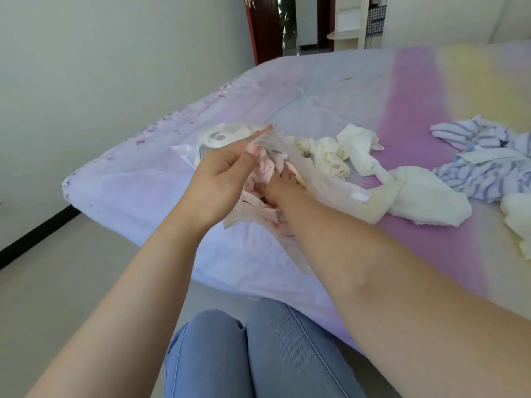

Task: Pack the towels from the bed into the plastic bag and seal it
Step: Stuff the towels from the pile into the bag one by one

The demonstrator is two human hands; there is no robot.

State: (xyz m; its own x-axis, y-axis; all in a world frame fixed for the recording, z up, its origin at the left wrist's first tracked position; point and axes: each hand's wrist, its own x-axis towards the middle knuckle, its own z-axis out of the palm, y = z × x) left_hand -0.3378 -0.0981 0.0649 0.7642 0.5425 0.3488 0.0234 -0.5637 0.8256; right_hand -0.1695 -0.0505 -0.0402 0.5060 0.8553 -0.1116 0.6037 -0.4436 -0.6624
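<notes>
A clear plastic bag (324, 179) lies on the bed near its front edge. My left hand (221, 173) pinches the bag's upper rim and holds the mouth apart. My right hand (280, 183) is pushed into the opening, pressing a pale pink towel (260, 208) inside; its fingers are partly hidden by plastic and cloth. Cream towels (359, 156) lie crumpled just right of the bag. A blue-and-white striped towel (485, 165) rests at the far right.
Another packed clear bag with a cream towel (221, 136) lies behind my left hand. The bed (316, 90) has a pastel sheet; its corner is at left, with floor below. My knees in jeans (244, 354) are at the bottom. A doorway (267, 24) stands beyond.
</notes>
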